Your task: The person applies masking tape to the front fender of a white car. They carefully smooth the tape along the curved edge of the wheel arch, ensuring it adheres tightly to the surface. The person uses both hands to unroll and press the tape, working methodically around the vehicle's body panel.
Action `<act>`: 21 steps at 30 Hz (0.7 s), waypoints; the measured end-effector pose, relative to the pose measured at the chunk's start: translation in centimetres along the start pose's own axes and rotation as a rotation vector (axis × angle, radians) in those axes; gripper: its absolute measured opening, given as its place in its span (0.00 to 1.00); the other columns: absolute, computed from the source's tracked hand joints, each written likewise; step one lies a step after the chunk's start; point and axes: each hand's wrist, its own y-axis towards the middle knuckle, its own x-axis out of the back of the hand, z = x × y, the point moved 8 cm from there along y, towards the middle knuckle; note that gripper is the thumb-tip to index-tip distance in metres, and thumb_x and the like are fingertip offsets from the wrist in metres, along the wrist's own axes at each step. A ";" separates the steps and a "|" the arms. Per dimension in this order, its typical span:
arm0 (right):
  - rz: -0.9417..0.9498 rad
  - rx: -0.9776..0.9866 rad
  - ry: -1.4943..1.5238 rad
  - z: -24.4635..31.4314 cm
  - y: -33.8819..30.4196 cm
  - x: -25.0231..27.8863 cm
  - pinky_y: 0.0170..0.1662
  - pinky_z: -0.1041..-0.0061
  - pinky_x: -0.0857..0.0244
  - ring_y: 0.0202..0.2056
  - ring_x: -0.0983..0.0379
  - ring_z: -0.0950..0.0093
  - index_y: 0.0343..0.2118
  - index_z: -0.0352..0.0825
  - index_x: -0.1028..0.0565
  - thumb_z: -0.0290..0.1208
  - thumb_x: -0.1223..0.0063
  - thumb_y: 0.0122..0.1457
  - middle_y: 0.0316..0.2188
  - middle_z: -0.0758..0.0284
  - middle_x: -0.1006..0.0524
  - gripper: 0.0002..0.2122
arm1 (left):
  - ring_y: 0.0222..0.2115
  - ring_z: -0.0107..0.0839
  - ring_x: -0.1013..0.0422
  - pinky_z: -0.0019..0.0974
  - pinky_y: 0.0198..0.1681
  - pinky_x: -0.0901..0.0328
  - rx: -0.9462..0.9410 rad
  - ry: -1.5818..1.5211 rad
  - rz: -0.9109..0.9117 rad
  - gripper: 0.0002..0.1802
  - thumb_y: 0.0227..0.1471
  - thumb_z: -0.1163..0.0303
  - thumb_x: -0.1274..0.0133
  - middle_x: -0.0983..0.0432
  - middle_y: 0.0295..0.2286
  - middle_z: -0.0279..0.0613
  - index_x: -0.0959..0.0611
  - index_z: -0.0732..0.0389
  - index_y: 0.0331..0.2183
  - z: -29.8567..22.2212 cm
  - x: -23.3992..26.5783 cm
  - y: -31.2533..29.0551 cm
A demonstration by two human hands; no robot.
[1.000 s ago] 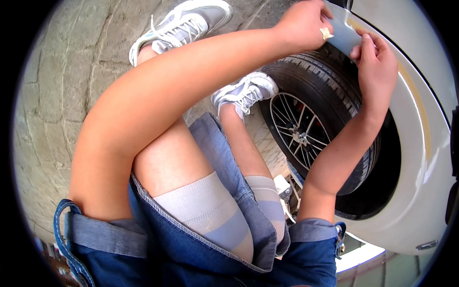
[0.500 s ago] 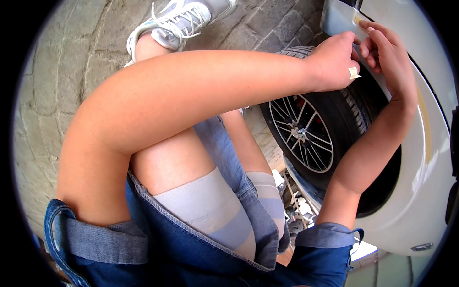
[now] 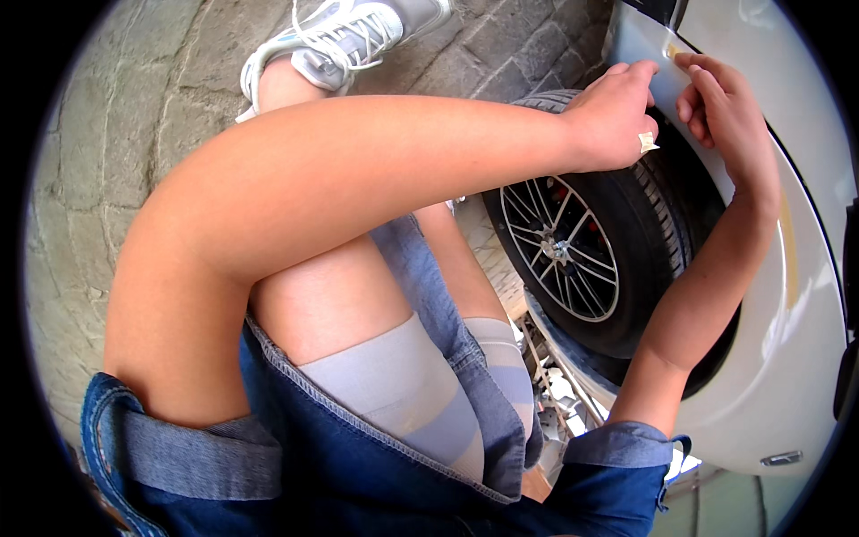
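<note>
Grey stone paving (image 3: 107, 179) is filling the far left, a grey-and-white sneaker (image 3: 344, 45) resting on it near the top. Pale knee bands (image 3: 376, 376) with bluish stripes are wrapping the person's legs. Farther right, a multi-spoke alloy wheel (image 3: 557, 251) is sitting inside its black tyre (image 3: 641, 259). The left hand (image 3: 613, 116) is reaching across the tyre's upper part, its fingers pointing toward the wheel-arch edge; whether they are grasping anything, I cannot tell. A cream scrap (image 3: 648, 142) is clinging to its lower side. The right hand (image 3: 729, 107) is bending its fingers loosely, the index extending toward a tan patch (image 3: 673, 51); whether they are pinching anything, I cannot tell. Rightmost, the white car fender (image 3: 778, 376) is curving around the tyre, a tan strip (image 3: 789, 251) running along it.
</note>
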 end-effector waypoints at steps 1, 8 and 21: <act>0.007 -0.001 -0.003 -0.1 0.1 -0.1 0.24 0.81 0.41 0.19 0.37 0.84 0.53 0.25 0.29 0.31 0.62 0.66 0.21 0.70 0.27 0.18 | 0.37 0.34 0.29 0.37 0.47 0.32 0.003 0.010 -0.002 0.34 0.50 0.76 0.50 0.31 0.44 0.49 0.37 0.68 0.59 0.0 0.0 0.1; -0.024 -0.019 0.043 0.1 -0.7 0.2 0.24 0.83 0.41 0.19 0.37 0.85 0.53 0.26 0.29 0.31 0.62 0.67 0.21 0.71 0.28 0.17 | 0.37 0.34 0.29 0.37 0.47 0.32 -0.016 0.048 -0.016 0.34 0.50 0.76 0.50 0.32 0.44 0.48 0.37 0.68 0.59 0.4 0.6 0.1; -0.049 0.006 -0.018 0.0 -0.1 -0.1 0.26 0.81 0.38 0.19 0.36 0.84 0.51 0.26 0.28 0.31 0.62 0.66 0.20 0.71 0.27 0.17 | 0.37 0.35 0.29 0.37 0.47 0.32 -0.036 0.061 -0.014 0.34 0.49 0.77 0.49 0.32 0.43 0.49 0.37 0.69 0.59 0.5 0.8 0.2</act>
